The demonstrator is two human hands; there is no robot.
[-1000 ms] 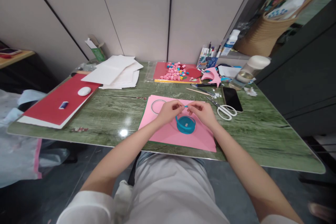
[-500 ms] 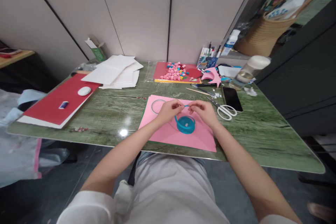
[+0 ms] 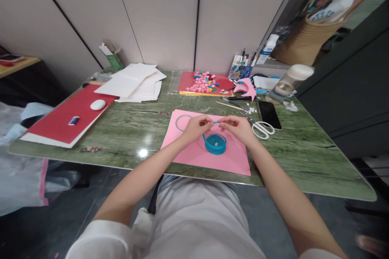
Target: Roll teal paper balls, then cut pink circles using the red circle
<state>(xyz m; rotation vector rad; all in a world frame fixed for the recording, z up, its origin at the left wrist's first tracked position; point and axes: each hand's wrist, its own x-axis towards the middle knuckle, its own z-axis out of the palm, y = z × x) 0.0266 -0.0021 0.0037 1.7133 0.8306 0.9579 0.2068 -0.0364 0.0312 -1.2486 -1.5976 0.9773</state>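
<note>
My left hand [image 3: 196, 126] and my right hand [image 3: 238, 126] are held close together above a pink paper sheet [image 3: 194, 156]. Both pinch a thin blue paper strip [image 3: 216, 122] that spans the small gap between their fingertips. Just below the hands a coiled roll of blue paper strip [image 3: 215, 143] lies on the pink sheet. A clear ring [image 3: 182, 122] rests on the sheet left of my left hand.
White-handled scissors [image 3: 261, 128] and a black phone [image 3: 269, 114] lie to the right. Further back sit a red card with small coloured paper pieces [image 3: 204, 82], white sheets [image 3: 133, 83], a bottle [image 3: 287, 83], pens [image 3: 243, 64]. A red mat with a mouse [image 3: 97, 105] lies left on the green table [image 3: 304, 153].
The hands have barely shifted; the gap between their fingertips has widened slightly, with a bit more blue strip showing.
</note>
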